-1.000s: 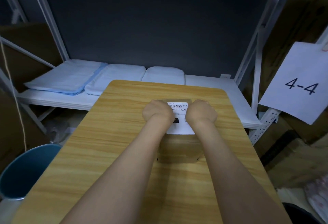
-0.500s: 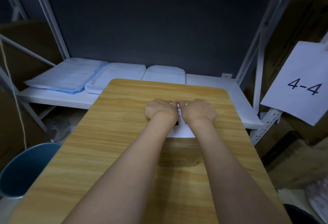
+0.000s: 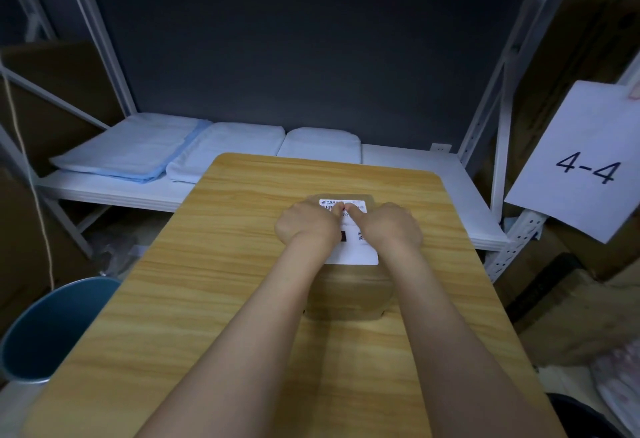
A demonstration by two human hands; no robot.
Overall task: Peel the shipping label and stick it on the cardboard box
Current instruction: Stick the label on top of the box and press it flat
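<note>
A small brown cardboard box stands on the wooden table, a little past its middle. A white shipping label with a barcode and printed text lies flat on the box's top. My left hand and my right hand rest on the label side by side, fingers curled under. Both thumbs point inward and touch tip to tip on the label's far part, near the barcode. The hands hide the label's left and right edges and much of the box top.
A blue bin stands on the floor at the table's left. Behind the table, a white shelf carries folded white and blue cloths. A paper sheet marked 4-4 hangs at the right, above stacked cardboard.
My hands were apart at the label's two sides, then came together over its middle. The thumbs now press further toward the label's far edge. The box has not moved.
</note>
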